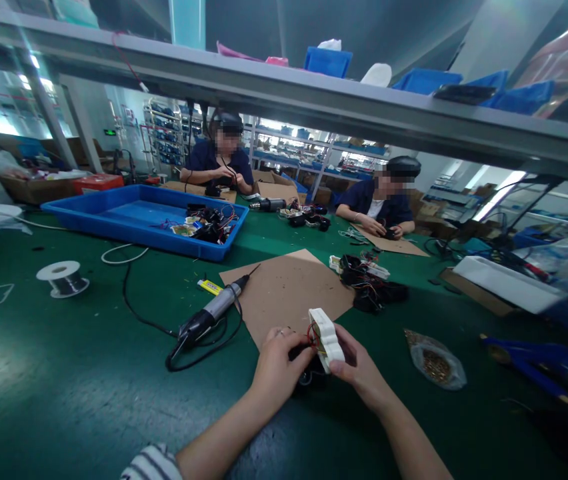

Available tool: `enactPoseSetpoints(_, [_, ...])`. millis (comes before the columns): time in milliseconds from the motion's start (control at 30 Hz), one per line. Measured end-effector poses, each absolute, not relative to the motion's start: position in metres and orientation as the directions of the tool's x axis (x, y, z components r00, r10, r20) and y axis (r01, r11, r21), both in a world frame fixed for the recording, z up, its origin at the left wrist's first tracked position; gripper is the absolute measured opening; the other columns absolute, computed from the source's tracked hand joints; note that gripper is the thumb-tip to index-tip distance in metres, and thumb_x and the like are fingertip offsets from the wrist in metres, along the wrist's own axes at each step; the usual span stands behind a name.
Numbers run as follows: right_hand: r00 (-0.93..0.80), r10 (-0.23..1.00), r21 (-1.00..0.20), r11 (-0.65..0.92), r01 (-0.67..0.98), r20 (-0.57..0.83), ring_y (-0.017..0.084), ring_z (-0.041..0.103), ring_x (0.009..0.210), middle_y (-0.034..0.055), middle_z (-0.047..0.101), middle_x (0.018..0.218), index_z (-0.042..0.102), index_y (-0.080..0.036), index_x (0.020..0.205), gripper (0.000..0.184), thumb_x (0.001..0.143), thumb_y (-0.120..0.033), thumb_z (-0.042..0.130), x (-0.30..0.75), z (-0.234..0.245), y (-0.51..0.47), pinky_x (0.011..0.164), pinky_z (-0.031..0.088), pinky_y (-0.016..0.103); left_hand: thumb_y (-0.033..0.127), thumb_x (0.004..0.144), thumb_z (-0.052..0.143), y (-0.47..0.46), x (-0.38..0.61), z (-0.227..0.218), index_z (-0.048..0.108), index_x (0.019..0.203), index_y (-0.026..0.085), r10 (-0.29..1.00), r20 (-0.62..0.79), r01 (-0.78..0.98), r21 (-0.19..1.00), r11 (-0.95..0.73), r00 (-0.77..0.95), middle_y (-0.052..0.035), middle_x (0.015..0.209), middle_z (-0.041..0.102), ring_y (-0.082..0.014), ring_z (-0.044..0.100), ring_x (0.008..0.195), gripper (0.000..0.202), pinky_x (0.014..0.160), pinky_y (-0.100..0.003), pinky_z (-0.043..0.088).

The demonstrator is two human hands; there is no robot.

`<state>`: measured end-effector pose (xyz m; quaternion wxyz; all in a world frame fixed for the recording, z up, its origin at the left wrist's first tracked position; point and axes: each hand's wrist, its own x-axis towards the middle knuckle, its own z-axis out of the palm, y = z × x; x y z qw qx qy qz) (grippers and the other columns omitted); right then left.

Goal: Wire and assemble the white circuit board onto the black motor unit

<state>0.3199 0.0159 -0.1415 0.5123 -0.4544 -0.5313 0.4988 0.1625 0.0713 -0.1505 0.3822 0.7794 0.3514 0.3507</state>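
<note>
My right hand (364,370) grips a white plastic housing (331,341) by its right side, tilted over the near edge of a cardboard sheet (289,283). Thin red and dark wires (311,333) come out of the housing's open side. Thumb and fingers of my left hand (280,363) are pinched together on these wires, close to the housing. Beneath both hands lies a black part (309,385), mostly hidden. To the left, a corded electric screwdriver (214,310) rests with its bit over the cardboard, beside a yellow strip-shaped item (210,287).
A blue tray (114,230) with wired parts stands at the back left, a solder spool (61,279) nearer. Black and white wired assemblies (367,283) lie past the cardboard. A bag of screws (437,365) is on the right. Two co-workers sit opposite; a shelf (284,83) spans overhead.
</note>
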Motion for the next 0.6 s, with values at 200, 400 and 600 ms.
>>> enactPoseSetpoints(200, [0.120,0.984,-0.953,0.093,0.288,0.132,0.028,0.045,0.115,0.0131,0.046,0.126,0.041,-0.016,0.125,0.073,0.061,-0.036,0.071,0.318,-0.129,0.011,0.094,0.039,0.039,0.020,0.081,0.055,0.072,0.158,-0.146,0.067,0.083,0.017,0.768,0.290,0.293,0.802,-0.520,0.571,-0.0029,0.080,0.060,-0.0178,0.049,0.086,0.013,0.079,-0.030,0.034])
enactPoseSetpoints(400, [0.068,0.996,-0.972,0.038,0.233,0.055,0.025,0.055,0.095,0.0141,0.055,0.113,0.036,-0.013,0.127,0.073,0.068,-0.046,0.064,0.320,-0.136,0.012,0.088,0.042,0.040,0.018,0.081,0.054,0.071,0.157,-0.145,0.066,0.079,0.014,0.742,0.300,0.280,0.790,-0.545,0.599,-0.0041,0.081,0.061,-0.0174,0.050,0.085,0.013,0.080,-0.031,0.035])
enactPoseSetpoints(600, [0.137,0.985,-0.890,0.032,0.454,0.106,0.027,0.043,0.115,0.0095,0.045,0.126,0.034,-0.021,0.130,0.074,0.064,-0.036,0.065,0.318,-0.146,-0.007,0.095,0.037,0.041,0.010,0.077,0.057,0.070,0.148,-0.151,0.063,0.071,0.013,0.645,0.427,0.117,0.771,-0.626,0.634,-0.0019,0.075,0.062,-0.0137,0.053,0.082,0.009,0.087,-0.029,0.034])
